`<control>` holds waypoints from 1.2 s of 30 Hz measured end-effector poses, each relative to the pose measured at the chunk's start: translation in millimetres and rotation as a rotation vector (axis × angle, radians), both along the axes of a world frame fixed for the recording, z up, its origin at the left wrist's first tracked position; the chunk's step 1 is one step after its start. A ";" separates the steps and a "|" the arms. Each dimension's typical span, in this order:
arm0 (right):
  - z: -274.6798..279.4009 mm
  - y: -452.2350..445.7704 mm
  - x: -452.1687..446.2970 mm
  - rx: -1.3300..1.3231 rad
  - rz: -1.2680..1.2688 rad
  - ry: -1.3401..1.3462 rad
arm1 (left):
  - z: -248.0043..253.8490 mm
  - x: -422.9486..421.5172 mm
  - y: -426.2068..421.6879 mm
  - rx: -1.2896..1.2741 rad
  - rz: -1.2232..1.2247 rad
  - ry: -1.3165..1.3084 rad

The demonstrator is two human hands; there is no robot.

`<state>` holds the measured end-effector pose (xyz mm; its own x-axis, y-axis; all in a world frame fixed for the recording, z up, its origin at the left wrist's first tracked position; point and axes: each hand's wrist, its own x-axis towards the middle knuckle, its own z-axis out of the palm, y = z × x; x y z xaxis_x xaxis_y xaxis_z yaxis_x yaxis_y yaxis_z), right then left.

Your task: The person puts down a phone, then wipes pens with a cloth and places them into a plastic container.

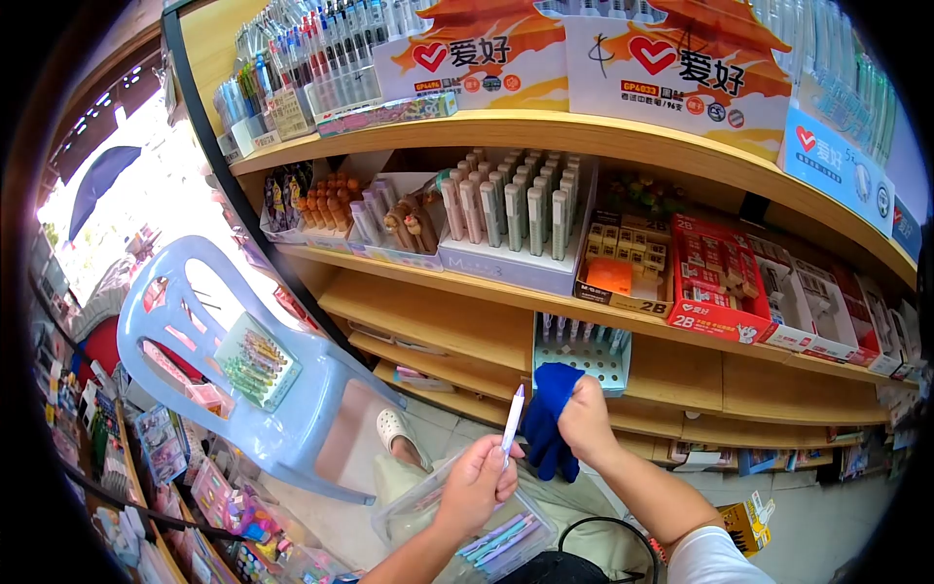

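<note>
Low in the middle, my left hand point(475, 487) is closed around the lower part of a white and lavender pen point(514, 417), which points upward. My right hand point(588, 424), also closed, grips a dark blue glove point(555, 414) that hangs just right of the pen; the two look close, but I cannot tell if they touch. Below my hands a clear plastic box point(397, 521) sits at my lap, with several pastel pens point(501, 547) lying in it. Ahead, a pale pen display box point(608, 375) with round holes holds several pens at its back.
A light blue plastic chair point(321, 399) stands to the left, bearing a pen display box point(258, 360). Wooden shelves point(428, 273) in front carry stationery, including a white box of upright pens point(506, 268) and a red 2B box point(715, 316). A yellow box point(744, 526) is at lower right.
</note>
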<state>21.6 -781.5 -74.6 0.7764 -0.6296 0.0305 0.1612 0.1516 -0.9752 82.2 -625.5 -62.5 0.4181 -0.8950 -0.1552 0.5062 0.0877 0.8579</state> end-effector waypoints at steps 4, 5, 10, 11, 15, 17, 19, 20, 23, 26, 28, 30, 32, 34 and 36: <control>-3.6 5.0 -2.0 -0.042 -0.019 -0.046 | 1.2 1.8 1.4 -0.007 0.000 0.062; -6.5 6.5 -2.2 -0.084 -0.022 -0.050 | 1.3 2.0 0.8 -0.009 -0.003 0.065; -1.0 21.1 -3.3 -0.328 0.054 0.011 | -0.1 1.5 -0.1 -0.007 -0.013 0.060; -0.4 25.8 -4.4 -0.306 0.095 0.038 | -0.9 0.9 -0.2 0.008 -0.003 0.057; 6.7 29.6 -7.8 -0.375 0.126 0.024 | 1.4 -1.2 -1.2 0.002 0.014 0.052; 6.3 23.6 -5.6 -0.433 0.078 0.003 | 0.0 -1.4 -1.7 -0.001 -0.002 0.013; 5.4 17.3 -0.5 -0.393 -0.022 0.012 | 0.2 -1.2 -2.0 0.007 -0.014 0.009; 5.0 14.2 2.2 -0.374 -0.073 0.016 | 0.7 -0.4 -1.7 0.017 -0.017 0.025; -0.9 5.6 7.6 -0.279 -0.160 -0.116 | 2.9 -0.5 -0.7 0.023 -0.019 0.040; -7.0 6.5 4.9 -0.258 -0.122 -0.105 | 1.4 -0.1 0.7 0.004 -0.014 0.047; 0.1 15.2 -0.9 -0.217 -0.114 -0.041 | 0.8 0.2 -0.1 -0.003 -0.015 0.053; -15.6 16.8 -0.4 -0.417 -0.045 -0.099 | 2.0 -0.3 -0.1 0.000 -0.014 0.061; -15.5 26.9 1.7 -0.657 0.024 -0.097 | 5.5 -4.8 -3.9 0.019 0.038 0.080; -6.8 26.2 4.6 -0.849 -0.121 -0.091 | 4.8 -5.9 -4.4 0.018 0.026 0.042; 2.0 18.9 6.8 -0.598 -0.084 0.012 | 1.0 -3.6 -1.5 -0.003 -0.045 -0.053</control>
<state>28.4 -762.6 -72.6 0.7270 -0.5652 0.3898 0.1372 -0.4367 -0.8891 78.7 -626.9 -61.5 0.3853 -0.9134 -0.1311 0.4634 0.0686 0.8835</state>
